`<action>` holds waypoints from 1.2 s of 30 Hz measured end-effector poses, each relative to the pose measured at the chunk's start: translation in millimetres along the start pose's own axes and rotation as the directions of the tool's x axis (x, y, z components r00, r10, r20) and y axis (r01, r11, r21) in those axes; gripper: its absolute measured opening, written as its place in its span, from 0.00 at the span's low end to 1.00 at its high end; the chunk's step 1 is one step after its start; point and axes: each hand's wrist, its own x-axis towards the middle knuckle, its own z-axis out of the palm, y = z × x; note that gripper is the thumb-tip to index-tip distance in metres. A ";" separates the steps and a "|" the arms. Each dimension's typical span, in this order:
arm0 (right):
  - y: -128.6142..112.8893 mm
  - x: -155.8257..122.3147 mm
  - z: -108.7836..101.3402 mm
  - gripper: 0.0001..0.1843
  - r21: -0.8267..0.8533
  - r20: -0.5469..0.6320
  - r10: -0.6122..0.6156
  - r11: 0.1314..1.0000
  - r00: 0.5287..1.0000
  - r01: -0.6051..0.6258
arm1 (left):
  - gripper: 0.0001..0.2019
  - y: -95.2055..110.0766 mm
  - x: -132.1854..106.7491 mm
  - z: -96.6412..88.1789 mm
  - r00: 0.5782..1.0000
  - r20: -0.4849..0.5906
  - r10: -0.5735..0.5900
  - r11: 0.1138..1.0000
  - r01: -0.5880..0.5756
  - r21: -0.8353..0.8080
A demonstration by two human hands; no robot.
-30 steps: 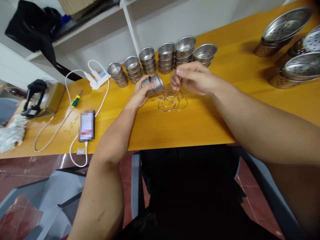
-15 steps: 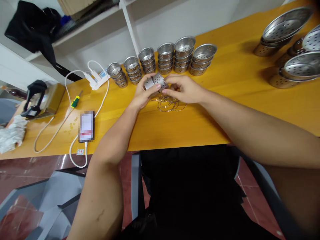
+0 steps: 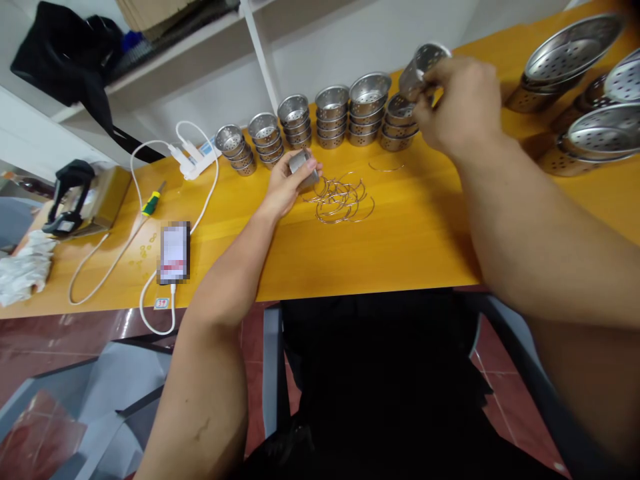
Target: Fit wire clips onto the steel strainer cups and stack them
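Note:
My left hand is closed around a small perforated metal cup, low over the table. Raised at the right, my right hand grips another perforated metal cup by its near side. This cup is tilted and hangs over the rightmost cup stack; whether they touch I cannot tell. A loose tangle of thin wire rings lies on the table between my hands. One curved wire rests apart from it, below the right stack.
Several cup stacks line the table's back. Larger perforated bowls stand at the far right. To the left are a phone, a power strip with white cables, a screwdriver and small yellow rings.
My right hand has moved up and right, carrying a cup from beside my left hand to the rightmost stack. A separate curved wire now shows on the table. My left hand stays in place.

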 end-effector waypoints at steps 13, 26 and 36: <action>8.3 9.0 19.3 0.16 0.000 0.195 0.017 1.000 0.981 -0.017 | 0.46 1.0 -2.0 1.4 0.999 0.024 -0.025 1.000 0.025 -0.005; 10.8 2.0 30.3 0.26 0.357 -0.263 -0.151 0.902 0.953 0.242 | 0.45 17.4 -7.5 11.8 0.987 0.001 -0.158 0.987 0.158 0.012; -67.3 -62.5 74.6 0.19 0.652 -0.082 -0.804 0.404 0.589 0.642 | 0.48 22.3 -14.9 27.5 0.977 0.114 -0.182 0.983 0.177 0.058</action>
